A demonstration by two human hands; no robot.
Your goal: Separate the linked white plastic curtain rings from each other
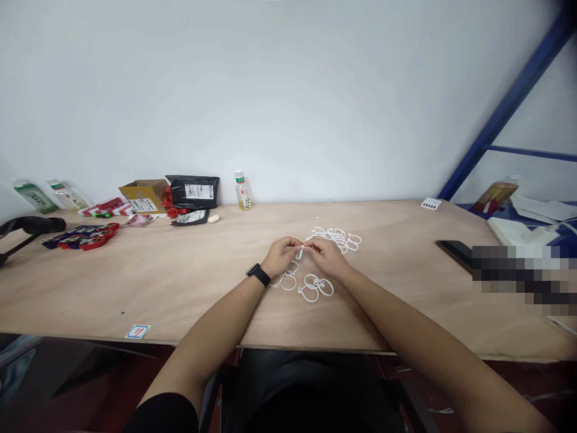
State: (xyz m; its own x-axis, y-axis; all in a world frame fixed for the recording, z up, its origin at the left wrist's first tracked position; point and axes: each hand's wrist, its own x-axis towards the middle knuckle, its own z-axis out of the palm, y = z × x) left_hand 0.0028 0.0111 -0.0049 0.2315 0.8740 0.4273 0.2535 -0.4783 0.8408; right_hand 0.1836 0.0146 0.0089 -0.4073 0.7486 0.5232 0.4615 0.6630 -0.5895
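My left hand (279, 256) and my right hand (329, 255) meet above the middle of the wooden table, fingertips pinched together. Between them they grip one white plastic ring (300, 253), seen nearly edge-on and partly covered by the fingers. Just beyond my right hand lies a loose heap of white rings (353, 239), partly hidden by it. Below my hands a small cluster of overlapping white rings (309, 293) rests on the wood. Another white ring group (289, 282) lies beside my left wrist, partly covered. Small knobs or loops show on the rings' rims.
Along the wall stand a bottle (243, 191), a black parcel (195, 192) and an open cardboard box (143, 195). Red and blue packets (85, 236) lie far left. A white multi-port charger (431, 204) and a dark phone-like slab (453, 249) are at right, near a blue metal frame (505, 102).
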